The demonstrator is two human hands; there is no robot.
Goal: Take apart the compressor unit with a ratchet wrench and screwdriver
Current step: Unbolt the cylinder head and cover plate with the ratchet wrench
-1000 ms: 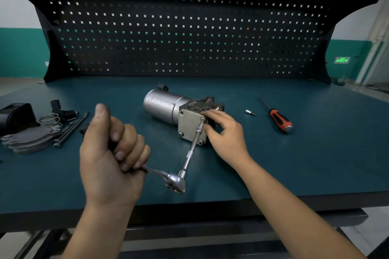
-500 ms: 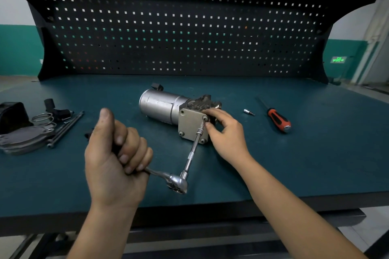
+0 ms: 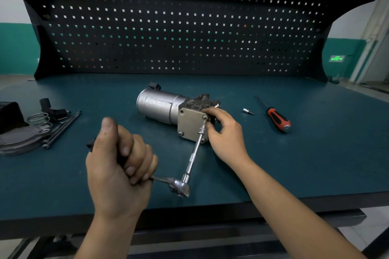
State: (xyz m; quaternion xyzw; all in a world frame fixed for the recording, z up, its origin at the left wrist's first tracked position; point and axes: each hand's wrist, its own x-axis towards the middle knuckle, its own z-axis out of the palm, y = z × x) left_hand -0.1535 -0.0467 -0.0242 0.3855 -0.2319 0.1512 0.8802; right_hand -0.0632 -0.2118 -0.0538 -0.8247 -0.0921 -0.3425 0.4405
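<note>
1. Here, the compressor (image 3: 164,107) lay on its side near the middle of the bench (image 3: 315,153), with its square end plate (image 3: 190,124) facing me.
2. My left hand (image 3: 117,170) was closed round the handle of the ratchet wrench (image 3: 179,187), thumb up. The long extension bar (image 3: 194,153) ran from the wrench head up to the bolt (image 3: 205,117) at the plate's upper right corner.
3. My right hand (image 3: 225,134) curled round that corner of the compressor, fingertips just beside the socket, steadying both.
4. To do this well, I reckoned the bar had to sit square on the bolt head. At a slant it could slip and round the head off.
5. I judged short, even swings of the handle best, with the right hand pressing the compressor down so it would not roll.
6. Other bolts showed on the plate, so I took the job as far from done. The screwdriver (image 3: 277,119) and a small bit (image 3: 247,111) lay free on the right, and loose parts (image 3: 19,139) lay at the left.
</note>
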